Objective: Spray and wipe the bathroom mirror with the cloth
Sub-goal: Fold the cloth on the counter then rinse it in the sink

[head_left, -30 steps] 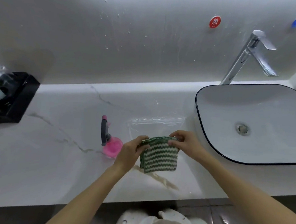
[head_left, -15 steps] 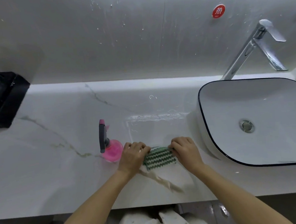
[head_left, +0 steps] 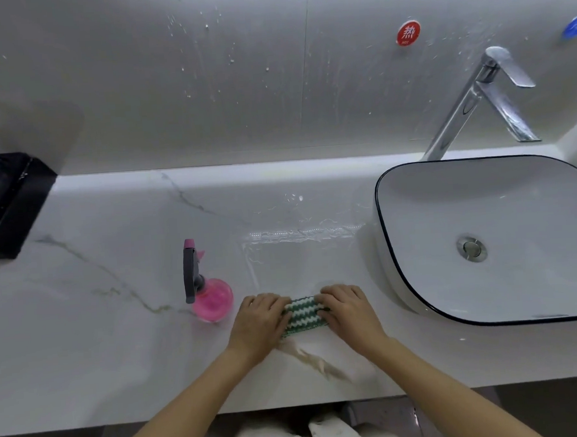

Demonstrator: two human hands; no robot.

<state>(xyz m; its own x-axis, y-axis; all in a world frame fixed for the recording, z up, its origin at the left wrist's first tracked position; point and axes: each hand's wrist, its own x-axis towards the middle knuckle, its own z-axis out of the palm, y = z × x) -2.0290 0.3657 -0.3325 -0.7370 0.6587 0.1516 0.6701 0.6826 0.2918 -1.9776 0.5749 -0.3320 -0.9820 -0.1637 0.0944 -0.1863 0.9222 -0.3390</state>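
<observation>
A green-and-white striped cloth (head_left: 303, 315) lies folded on the white marble counter (head_left: 118, 330). My left hand (head_left: 259, 321) presses on its left end and my right hand (head_left: 348, 312) on its right end, fingers curled over the edges. A pink spray bottle (head_left: 207, 291) with a grey trigger head stands just left of my left hand, not touched. Above the counter, the mirror (head_left: 237, 69) is speckled with white droplets and streaks.
A white basin with a dark rim (head_left: 395, 279) sits at the right under a chrome tap (head_left: 476, 102). A black box (head_left: 9, 205) stands at the far left. A wet patch (head_left: 301, 234) shines behind the cloth. Red (head_left: 408, 32) and blue (head_left: 574, 25) stickers mark the mirror.
The cloth, held up in both hands a second ago, has been lowered onto the counter and folded smaller. Both hands now press it flat.
</observation>
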